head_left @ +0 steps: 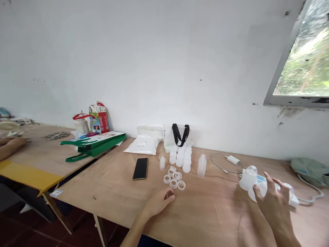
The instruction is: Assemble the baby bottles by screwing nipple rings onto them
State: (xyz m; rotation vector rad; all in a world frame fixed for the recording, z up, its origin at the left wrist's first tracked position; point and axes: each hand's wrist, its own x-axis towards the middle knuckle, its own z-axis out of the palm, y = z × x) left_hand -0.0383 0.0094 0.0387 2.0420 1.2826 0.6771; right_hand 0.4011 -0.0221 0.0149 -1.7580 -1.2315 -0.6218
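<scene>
My left hand (158,202) rests on the plywood table (205,212) in a loose curl, holding nothing, just below several translucent plastic rings (173,180). My right hand (272,197) grips a white plastic device with a small blue panel (262,180), its fingers wrapped over the top. A clear cup-shaped part (248,178) sits against that device. Behind the rings stand several frosted bottle-shaped parts (180,157), a stack of clear cups (202,165) and a small ribbed cone (162,163).
A black smartphone (140,168) lies left of the parts. A white charger with a coiled cable (233,160) and white plastic bags (144,144) lie toward the wall. At the adjoining table, a co-worker's hand (15,143) lies near a green bag (94,145).
</scene>
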